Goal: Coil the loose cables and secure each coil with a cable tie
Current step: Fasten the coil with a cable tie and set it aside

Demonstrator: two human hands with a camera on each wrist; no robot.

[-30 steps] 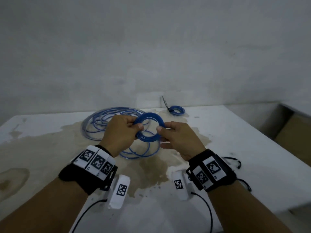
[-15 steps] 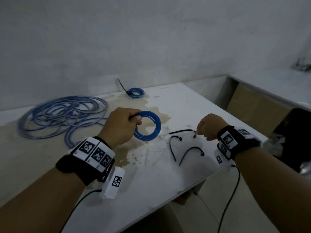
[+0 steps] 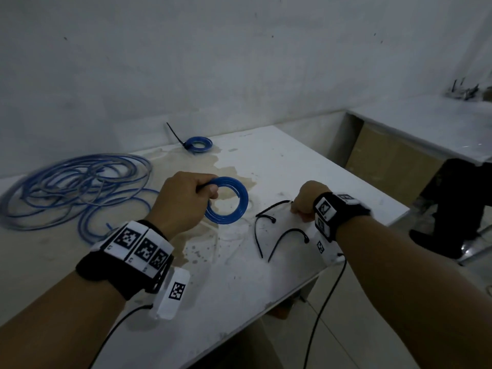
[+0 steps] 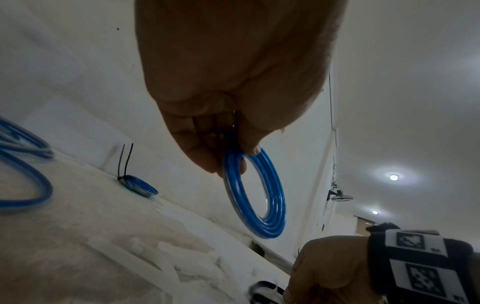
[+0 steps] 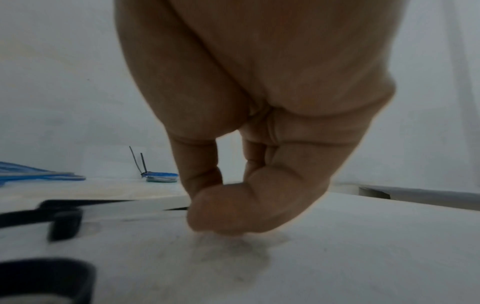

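My left hand [image 3: 210,193] grips a small blue cable coil [image 3: 234,209] by its top and holds it upright above the table; the left wrist view shows the coil [image 4: 270,207] hanging from my thumb and fingers. To its right, my right hand [image 3: 294,209] is down on the table, thumb and forefinger [image 5: 207,207] pinching the thin tip of a black cable tie [image 3: 274,206]. Two more black cable ties [image 3: 287,235] lie just in front of it. A large loose tangle of blue cable [image 3: 74,187] is spread out at the left.
A small blue coil [image 3: 198,143] bound with a black tie lies at the back by the wall. The white table [image 3: 239,288] is stained brown in the middle; its front and right edges are close. A second counter [image 3: 426,123] stands at the right.
A second ago both hands held the coil. My right hand let go and moved right to the cable ties, where it now pinches one. The left hand keeps the coil.
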